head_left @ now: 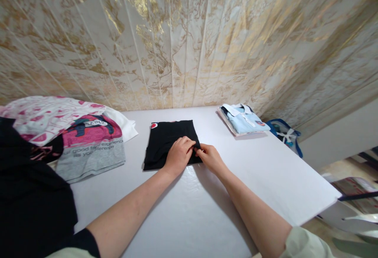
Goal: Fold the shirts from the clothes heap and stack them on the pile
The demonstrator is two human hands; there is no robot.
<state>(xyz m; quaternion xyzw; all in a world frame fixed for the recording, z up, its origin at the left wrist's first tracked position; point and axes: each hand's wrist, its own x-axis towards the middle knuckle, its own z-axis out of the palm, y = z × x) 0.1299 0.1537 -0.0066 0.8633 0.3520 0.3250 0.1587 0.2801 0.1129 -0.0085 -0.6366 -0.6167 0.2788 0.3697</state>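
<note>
A black garment (161,141), folded into a flat rectangle, lies in the middle of the white table. A bit of red and white print shows at its far left corner. My left hand (180,151) rests over its near right part, fingertips pinching the cloth by the right edge. Right beside it, my right hand (210,157) pinches the same edge between thumb and fingers. The fingertips of both hands nearly meet there, and a small lifted fold of black cloth shows between them.
Loose clothes lie heaped at the left, among them a grey and pink printed shirt (94,143) and a black garment (32,203). A folded stack topped by a light blue collared shirt (243,120) sits at the back right. Beyond the table's right edge is a blue-trimmed bag (285,136).
</note>
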